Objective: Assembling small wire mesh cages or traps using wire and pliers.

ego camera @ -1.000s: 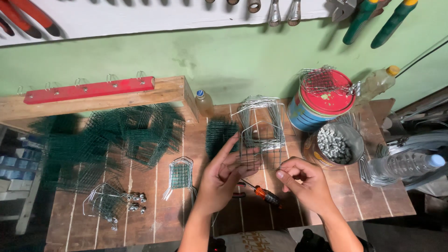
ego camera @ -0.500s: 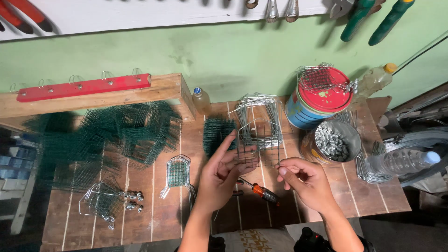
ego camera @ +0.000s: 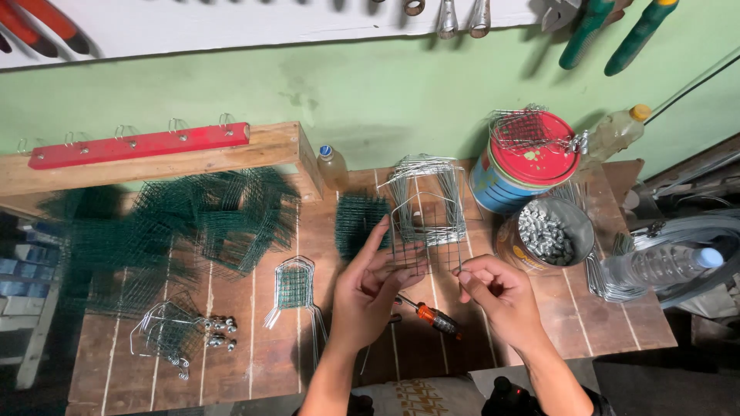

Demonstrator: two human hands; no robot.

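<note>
The left hand [ego camera: 370, 296] holds a small wire mesh panel [ego camera: 424, 235] above the wooden surface [ego camera: 254, 339], its grip closed on the lower edge. The right hand [ego camera: 501, 296] pinches the panel's right side. Thin wire ends could prick fingers, or the panel slip onto the screwdriver [ego camera: 432, 316].

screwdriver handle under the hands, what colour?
Orange with a black collar: the screwdriver lies on the table below both hands; head view shows it.
</note>
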